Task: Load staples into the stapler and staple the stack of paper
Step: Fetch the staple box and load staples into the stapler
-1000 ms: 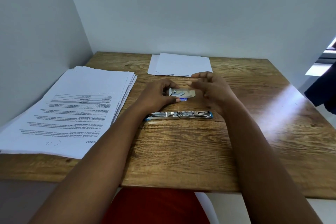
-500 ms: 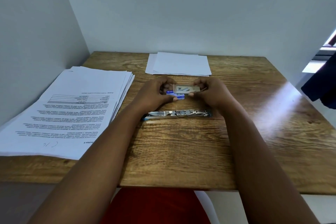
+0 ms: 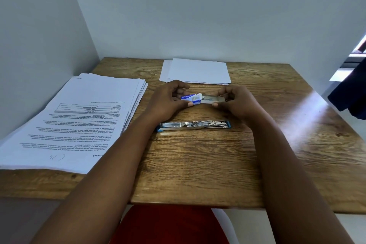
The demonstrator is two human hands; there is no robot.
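nearest the viewer, the stapler (image 3: pixel 194 125) lies swung fully open and flat on the wooden tabletop (image 3: pixel 198 164), its long axis running left to right, with the open staple channel facing up. it sits just on the near side of both hands, roughly centred between the two wrists, so neither hand is clearly closer to it; the staples will have to come toward the viewer and down to reach it.

just beyond the stapler, held a little above the wood, the left hand (image 3: pixel 168 101) pinches the blue staple box (image 3: pixel 190 99) between thumb and fingers. the right hand (image 3: pixel 235 101) pinches the pale inner tray (image 3: pixel 213 98), which is partly drawn out of the box's right end. box and tray lie along the same left-right line as the stapler, so a strip lifted out would already be roughly parallel to the channel. whether staples are visible in the tray is hard to tell at this size.

to the left, a thick stack of printed paper (image 3: pixel 79 117) rests on the tabletop, fanned at its right edge. farther back, near the wall, lies a thin pile of blank sheets (image 3: pixel 196 71).
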